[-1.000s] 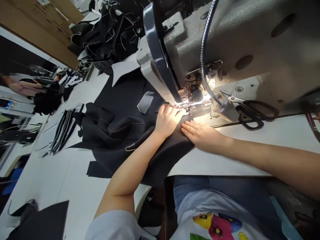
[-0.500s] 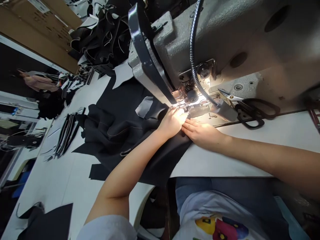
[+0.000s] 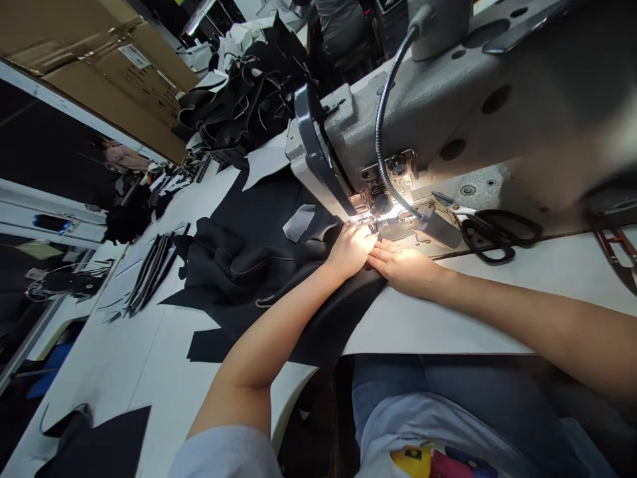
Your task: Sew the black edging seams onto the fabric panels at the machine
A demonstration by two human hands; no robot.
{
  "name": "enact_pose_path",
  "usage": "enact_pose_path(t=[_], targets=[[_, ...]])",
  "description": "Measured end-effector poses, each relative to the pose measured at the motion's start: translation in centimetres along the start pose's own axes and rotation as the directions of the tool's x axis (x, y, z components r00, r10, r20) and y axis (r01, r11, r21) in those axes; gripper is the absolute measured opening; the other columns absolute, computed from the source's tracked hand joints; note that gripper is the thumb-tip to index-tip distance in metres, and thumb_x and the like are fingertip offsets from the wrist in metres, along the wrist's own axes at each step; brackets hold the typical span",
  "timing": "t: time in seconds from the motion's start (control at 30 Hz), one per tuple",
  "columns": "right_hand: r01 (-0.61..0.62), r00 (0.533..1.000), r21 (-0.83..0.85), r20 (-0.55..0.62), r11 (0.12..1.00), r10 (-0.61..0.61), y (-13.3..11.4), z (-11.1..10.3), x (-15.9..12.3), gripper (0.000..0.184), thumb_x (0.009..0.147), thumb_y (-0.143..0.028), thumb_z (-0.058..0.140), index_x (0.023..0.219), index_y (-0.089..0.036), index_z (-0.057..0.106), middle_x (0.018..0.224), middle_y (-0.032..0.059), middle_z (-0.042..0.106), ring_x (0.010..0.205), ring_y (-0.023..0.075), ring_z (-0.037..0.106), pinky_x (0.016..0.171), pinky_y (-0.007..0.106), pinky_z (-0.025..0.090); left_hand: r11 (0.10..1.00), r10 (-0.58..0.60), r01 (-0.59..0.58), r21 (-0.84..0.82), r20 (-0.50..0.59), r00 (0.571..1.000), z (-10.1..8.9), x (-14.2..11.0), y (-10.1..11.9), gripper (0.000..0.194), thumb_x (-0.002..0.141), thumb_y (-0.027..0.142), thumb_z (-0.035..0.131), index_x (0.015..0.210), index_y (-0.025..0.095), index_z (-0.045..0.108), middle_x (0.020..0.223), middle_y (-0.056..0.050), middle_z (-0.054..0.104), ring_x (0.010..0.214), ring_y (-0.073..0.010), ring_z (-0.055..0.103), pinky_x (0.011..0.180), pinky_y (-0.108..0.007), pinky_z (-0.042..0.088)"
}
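Observation:
Black fabric (image 3: pixel 263 265) lies bunched over the table, with stitched seam lines and a small pale grey patch (image 3: pixel 299 222) on it. It runs up to the lit needle area of a grey sewing machine (image 3: pixel 343 126). Right by the presser foot, my left hand (image 3: pixel 351 249) is closed on the fabric with its fingers bent; the fingertips are partly lost in glare. My right hand (image 3: pixel 405 269) touches it from the right, its fingers held together on the fabric's edge, thumb hidden. What lies directly under the fingers does not show.
Black-handled scissors (image 3: pixel 490 232) rest on the machine bed beside a lamp head (image 3: pixel 438 229) on a flexible neck. A stack of dark pieces (image 3: pixel 152 272) lies left on the white table (image 3: pixel 144 358). Behind are heaped black pieces (image 3: pixel 249 99) and cardboard boxes (image 3: pixel 119 79). A person (image 3: pixel 124 158) is far left.
The view has shifted, showing more of the machine's top and the background. Both hands stay at the needle area on the fabric, with little visible movement of it.

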State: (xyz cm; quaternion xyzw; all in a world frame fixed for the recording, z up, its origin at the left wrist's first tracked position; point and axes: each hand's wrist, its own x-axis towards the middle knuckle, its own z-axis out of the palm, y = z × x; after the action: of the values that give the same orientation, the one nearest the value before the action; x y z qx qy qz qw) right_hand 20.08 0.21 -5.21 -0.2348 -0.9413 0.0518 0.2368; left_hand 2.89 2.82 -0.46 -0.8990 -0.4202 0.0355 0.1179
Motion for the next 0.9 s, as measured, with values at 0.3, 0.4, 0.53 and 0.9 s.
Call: enact_pose_path(t=[0.3, 0.4, 0.53, 0.9], targets=[[-0.052, 0.997, 0.131, 0.063, 0.990, 0.044, 0.5, -0.5, -0.3, 0.062, 0.071, -0.001, 0.046, 0.132, -0.006, 0.060, 0.138, 0.0193, 0.058, 0.131, 0.0296, 0.052, 0.115, 0.051, 0.039, 0.997, 0.075, -0.072, -0.042, 0.093, 0.993, -1.5, 0.1, 0.2, 0.029, 0.099, 0.017, 0.043, 0.095, 0.010, 0.071, 0.097, -0.012, 0.067, 0.098, -0.0248, 0.060, 0.093, -0.038, 0.046], [-0.075, 0.990, 0.223, 0.135, 0.972, 0.045, 1.1, -0.4, -1.6, 0.071, 0.069, -0.004, 0.045, 0.138, -0.013, 0.057, 0.144, 0.0156, 0.054, 0.136, 0.0301, 0.048, 0.115, 0.053, 0.038, 0.996, 0.086, -0.083, -0.038, 0.096, 0.992, -5.2, -2.2, -2.5, 0.026, 0.099, 0.021, 0.046, 0.094, 0.014, 0.071, 0.103, -0.010, 0.067, 0.103, -0.0237, 0.060, 0.094, -0.035, 0.046], [-0.215, 0.954, 0.456, 0.287, 0.864, 0.086, 3.4, -0.7, -1.8, 0.072, 0.072, -0.013, 0.044, 0.142, -0.023, 0.056, 0.140, 0.0083, 0.059, 0.133, 0.0290, 0.052, 0.113, 0.048, 0.042, 0.837, -0.540, 0.546, 0.025, 0.190, 0.820, -8.9, -9.8, -6.3, 0.041, 0.102, 0.035, 0.040, 0.136, 0.016, 0.053, 0.141, -0.016, 0.051, 0.129, -0.0273, 0.050, 0.106, -0.039, 0.043], [-0.305, 0.848, 0.718, 0.504, 0.625, -0.166, -7.2, -2.5, 3.1, 0.049, 0.084, -0.024, 0.052, 0.132, -0.024, 0.062, 0.064, -0.0022, 0.062, 0.056, 0.0154, 0.061, 0.059, 0.026, 0.051, 0.757, -0.274, 0.619, -0.209, 0.759, 0.591, -11.3, -20.1, 5.4, 0.083, 0.093, 0.052, 0.046, 0.157, 0.003, 0.022, 0.127, -0.032, 0.060, 0.115, -0.0413, 0.063, 0.092, -0.051, 0.053]])
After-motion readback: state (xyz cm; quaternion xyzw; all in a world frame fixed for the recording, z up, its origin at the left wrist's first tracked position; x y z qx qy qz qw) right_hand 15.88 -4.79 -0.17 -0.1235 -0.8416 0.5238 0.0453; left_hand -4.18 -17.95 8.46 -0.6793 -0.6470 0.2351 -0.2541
